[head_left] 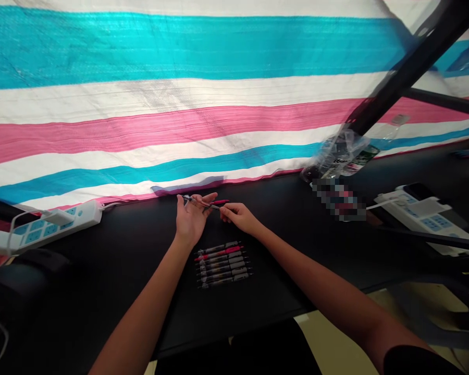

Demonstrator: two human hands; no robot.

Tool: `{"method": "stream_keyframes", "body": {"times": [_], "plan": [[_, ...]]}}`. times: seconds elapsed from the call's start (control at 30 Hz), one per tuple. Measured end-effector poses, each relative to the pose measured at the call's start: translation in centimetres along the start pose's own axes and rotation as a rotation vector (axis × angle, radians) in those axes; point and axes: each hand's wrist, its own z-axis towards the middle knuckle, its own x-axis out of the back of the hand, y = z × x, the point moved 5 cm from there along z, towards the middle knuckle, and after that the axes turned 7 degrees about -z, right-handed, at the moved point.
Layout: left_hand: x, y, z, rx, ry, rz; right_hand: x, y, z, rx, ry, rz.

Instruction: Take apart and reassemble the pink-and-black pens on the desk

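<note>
Above the desk, my left hand [193, 221] is turned palm up with its thumb raised. Across its fingers lie pens, among them one with a red end [221, 202]. My right hand [236, 216] is closed in a pinch on the near end of a dark, clear-barrelled pen [213, 206], whose other end reaches over the left palm. Below the hands, several pens lie side by side in a row on the desk. Most are clear with grey grips, like the nearest pen [224, 281]; one is a red pen [219, 254].
A black desk [133, 291] runs under a striped tarp [180, 125]. White power strips stand left [82, 216] and right [433, 221]. A crumpled plastic bag [342, 153] and a pixelated patch [338, 198] are at right, near a slanting black post [394, 78].
</note>
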Motion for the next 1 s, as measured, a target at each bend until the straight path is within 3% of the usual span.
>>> {"method": "stream_keyframes", "body": {"times": [0.1,0.2,0.37,0.5,0.7,1.0], "plan": [[-0.4,-0.2,-0.6,-0.012,0.035,-0.127,-0.7,-0.4,-0.4,0.036,-0.052,-0.055],[0.1,0.2,-0.8,-0.048,0.098,-0.098,-1.0,-0.8,-0.7,0.053,-0.086,-0.129],[1.1,1.5,-0.7,-0.175,0.092,-0.128,-0.2,-0.9,-0.6,0.052,-0.029,-0.132],[1.6,1.8,-0.4,-0.156,0.094,-0.355,0.4,-0.2,-0.3,0.025,0.017,-0.116],[2.1,1.7,-0.3,-0.105,0.160,-0.613,0.1,0.4,-0.2,0.019,-0.014,-0.171],[2.5,1.5,-0.1,-0.121,0.162,-0.671,0.2,0.7,-0.2,0.001,-0.032,-0.126]]}}
